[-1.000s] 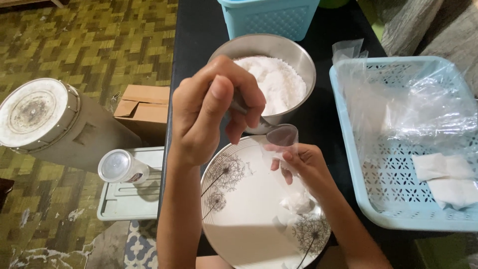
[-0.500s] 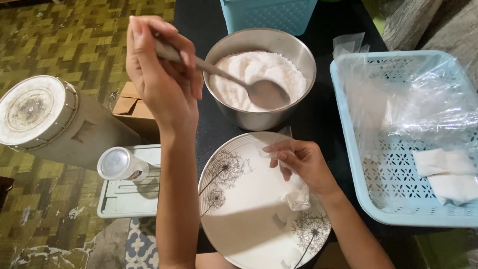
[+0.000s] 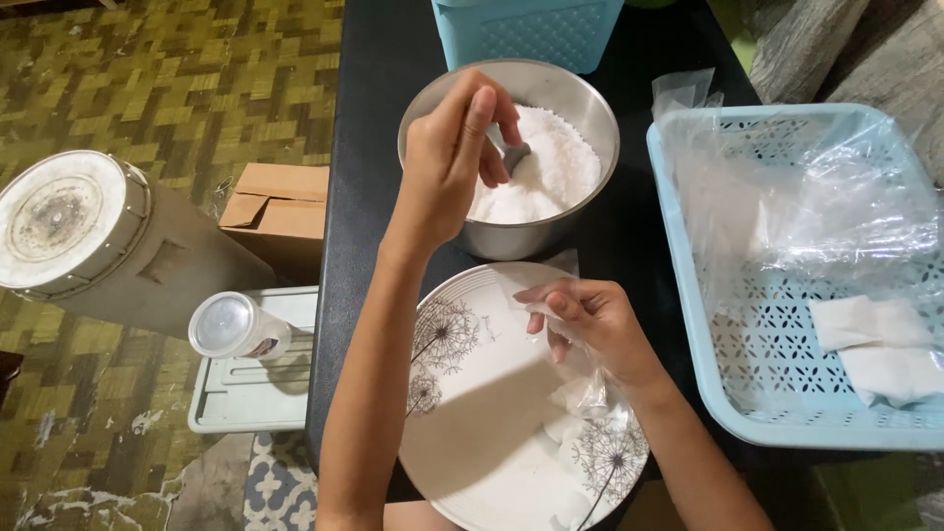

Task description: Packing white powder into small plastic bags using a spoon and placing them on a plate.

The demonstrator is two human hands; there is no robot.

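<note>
My left hand [image 3: 450, 162] grips a metal spoon [image 3: 511, 154] whose bowl is dug into the white powder [image 3: 546, 172] inside a steel bowl [image 3: 580, 98]. My right hand [image 3: 588, 329] pinches a small clear plastic bag [image 3: 587, 391] with a little white powder in it, just above a white plate [image 3: 472, 413] with dandelion print. The plate lies directly in front of the steel bowl on the black table [image 3: 379, 79].
A light blue basket [image 3: 708, 354] at right holds clear plastic bags and two filled white packets [image 3: 880, 344]. Another teal basket [image 3: 526, 29] stands behind the bowl. On the floor at left: a metal drum [image 3: 69, 221], a cardboard box [image 3: 280, 202], a white jar [image 3: 231, 326].
My left hand came down from its raised position and pushed the spoon into the powder. My right hand still holds the small bag over the plate, slightly lower.
</note>
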